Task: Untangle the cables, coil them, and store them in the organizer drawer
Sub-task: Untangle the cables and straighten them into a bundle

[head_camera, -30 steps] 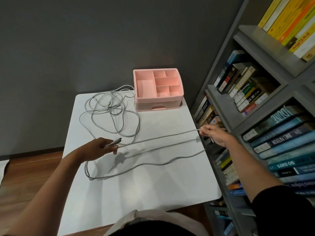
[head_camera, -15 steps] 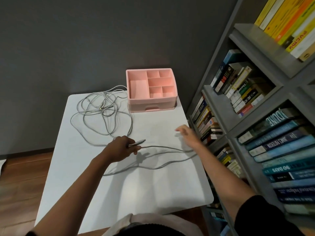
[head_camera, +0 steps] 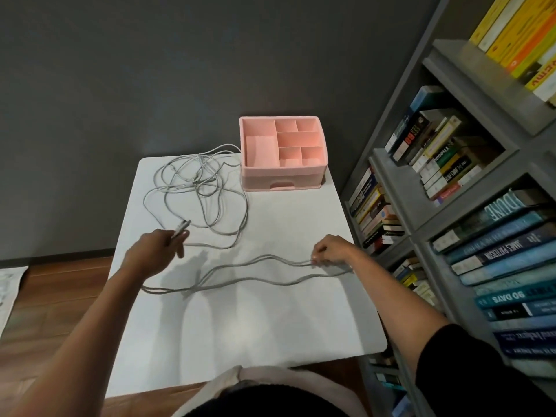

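Organizer point(head_camera: 282, 173), one; left hand point(head_camera: 153, 251) and right hand point(head_camera: 331, 249) each pinch cable point(head_camera: 301, 263).

A short black right sleeve point(head_camera: 451, 362), bare forearms point(head_camera: 99, 323), pale cloth point(head_camera: 270, 377) at the lap.

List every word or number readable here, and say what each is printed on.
"DUNE": grey-blue book spine, upside down, on the bookshelf.
"JAMES PATTERSON": dark blue book spine a little below it.
"90 DAYS": teal book spine, upside down, lower still.
Other spines: too small or blurred to read.
Pink organizer and cables: no text visible.
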### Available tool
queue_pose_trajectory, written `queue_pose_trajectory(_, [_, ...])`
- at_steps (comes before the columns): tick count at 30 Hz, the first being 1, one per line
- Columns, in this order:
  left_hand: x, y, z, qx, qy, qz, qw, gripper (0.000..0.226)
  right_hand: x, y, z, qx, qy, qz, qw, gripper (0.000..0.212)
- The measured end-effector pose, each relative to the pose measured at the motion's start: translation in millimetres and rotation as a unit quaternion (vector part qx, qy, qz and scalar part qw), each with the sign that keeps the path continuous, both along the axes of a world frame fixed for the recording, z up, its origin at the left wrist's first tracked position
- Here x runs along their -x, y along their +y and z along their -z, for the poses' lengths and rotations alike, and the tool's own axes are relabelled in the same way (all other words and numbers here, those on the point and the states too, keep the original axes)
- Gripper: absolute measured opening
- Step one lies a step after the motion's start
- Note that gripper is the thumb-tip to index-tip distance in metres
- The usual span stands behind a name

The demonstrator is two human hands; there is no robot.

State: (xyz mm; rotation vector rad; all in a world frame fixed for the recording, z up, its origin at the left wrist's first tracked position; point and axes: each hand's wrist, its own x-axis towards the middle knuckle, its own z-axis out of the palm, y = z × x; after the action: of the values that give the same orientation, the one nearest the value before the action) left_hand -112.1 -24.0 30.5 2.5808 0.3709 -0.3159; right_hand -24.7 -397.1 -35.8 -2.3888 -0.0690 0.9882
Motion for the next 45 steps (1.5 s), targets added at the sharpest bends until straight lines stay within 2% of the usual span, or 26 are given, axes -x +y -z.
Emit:
queue_pose_trajectory(4, [19,34,6,-0.072,-0.003,-0.043,0.996,0.051,5,-10,15,0.128,-0.032,-0.017,0.991,0.013])
queue_pose_trajectory(8, [36,57,11,-0.157,-0.036,-0.062,0.985,0.049,8,-18,24,0.144,-0.052,0.042,0.987,0.015])
queue_pose_trajectory(10, [42,64,13,-0.166,-0.058,-0.070,0.982,0.049,9,-22,24,0.135,-0.066,0.072,0.986,0.017])
queue_pose_trajectory(17, [52,76,25,-0.112,-0.067,-0.115,0.985,0.047,21,-19,33,0.111,-0.122,0.150,0.975,0.043])
queue_pose_trajectory(21, [50,80,28,-0.047,-0.060,-0.138,0.987,0.048,25,-12,25,0.112,-0.120,0.165,0.972,0.043])
queue_pose_trajectory(25, [45,79,27,0.000,-0.056,-0.127,0.990,0.048,23,10,17,0.133,-0.093,0.162,0.973,0.030])
queue_pose_trajectory(29, [38,77,26,0.038,-0.046,-0.114,0.992,0.046,1,68,4,0.083,-0.090,0.124,0.985,0.026])
queue_pose_trajectory(32, [32,76,23,0.068,-0.039,-0.099,0.992,0.044,-17,123,-6,0.010,-0.100,0.098,0.990,0.014])
queue_pose_trajectory(39, [20,84,25,0.157,-0.050,-0.077,0.983,0.042,-60,246,-11,-0.054,-0.148,-0.007,0.987,0.025])
queue_pose_trajectory(43, [14,89,29,0.184,-0.042,-0.081,0.979,0.040,-75,299,-3,-0.035,-0.246,-0.124,0.961,0.025])
queue_pose_trajectory(45, [13,91,30,0.200,-0.040,-0.084,0.975,0.040,-85,318,1,0.020,-0.320,-0.185,0.929,0.029])
